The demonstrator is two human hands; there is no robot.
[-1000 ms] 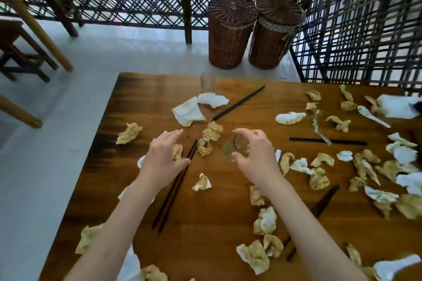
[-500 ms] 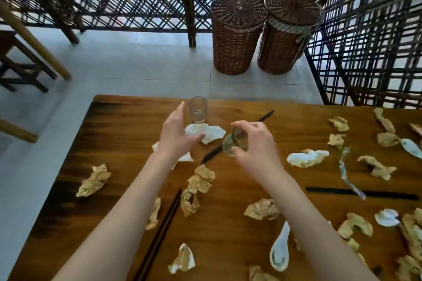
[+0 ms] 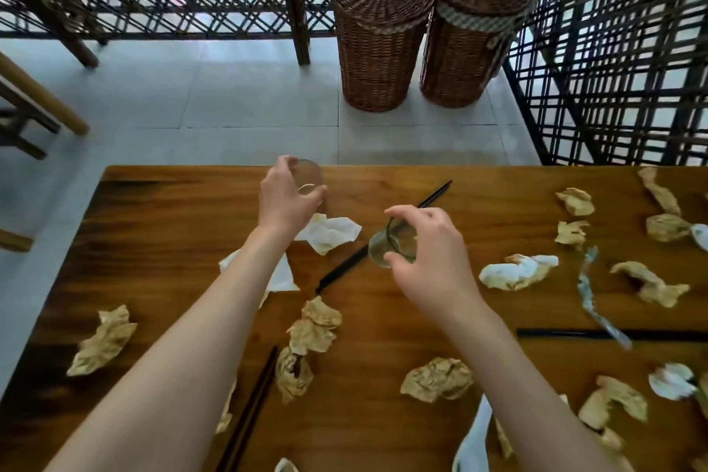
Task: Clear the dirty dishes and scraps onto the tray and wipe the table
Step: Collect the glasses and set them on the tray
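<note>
My left hand (image 3: 285, 199) grips a small clear glass (image 3: 309, 177) standing near the far edge of the wooden table (image 3: 172, 234). My right hand (image 3: 433, 257) holds a second clear glass (image 3: 390, 247), tilted, above the table's middle. Crumpled white napkins (image 3: 331, 232) lie between the two hands. Stained yellowish scraps (image 3: 312, 330) are scattered over the table. Black chopsticks (image 3: 383, 238) lie slanted under the right hand, another pair (image 3: 249, 414) lies by my left forearm, and one (image 3: 613, 334) lies at the right. No tray is in view.
Two lidded wicker baskets (image 3: 379, 34) stand on the tiled floor beyond the table. A dark lattice screen (image 3: 620, 50) runs behind and to the right. Wooden chair legs (image 3: 38, 103) show at the left. A white spoon (image 3: 471, 444) lies near the front edge.
My left hand reached forward past the napkins and closed round the far glass. My right hand kept its glass, now above the table's middle. The view tilted up towards the table's far edge.
</note>
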